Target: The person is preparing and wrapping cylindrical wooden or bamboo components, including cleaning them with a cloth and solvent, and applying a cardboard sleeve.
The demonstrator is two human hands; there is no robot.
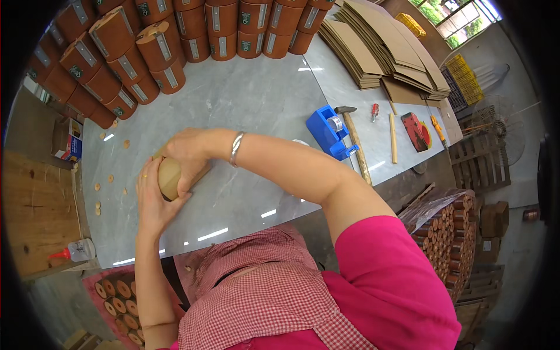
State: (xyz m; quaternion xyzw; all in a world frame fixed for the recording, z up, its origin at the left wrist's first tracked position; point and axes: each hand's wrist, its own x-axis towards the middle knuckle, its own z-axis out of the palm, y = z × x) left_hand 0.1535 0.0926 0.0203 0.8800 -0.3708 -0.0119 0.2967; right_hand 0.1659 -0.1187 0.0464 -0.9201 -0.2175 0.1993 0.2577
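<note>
Both hands are closed around a tan, rounded piece (170, 177) at the left of the grey table, which looks like a cylinder covered in brown paper or card. My left hand (153, 201) wraps its near left side, with the thumb toward the front end. Reaching across from the right, my right hand (189, 153) grips its top and far side, thumb pointing down along it. The fingers cover much of the piece, so its far end is hidden.
Brown cylinders (160, 46) with grey strips stand stacked along the back. To the right lie flat cardboard sheets (388, 44), a blue tape dispenser (328, 133), a hammer (353, 137) and a screwdriver (375, 112). Small round tan pieces (97, 186) dot the left edge, near a red-tipped bottle (81, 250).
</note>
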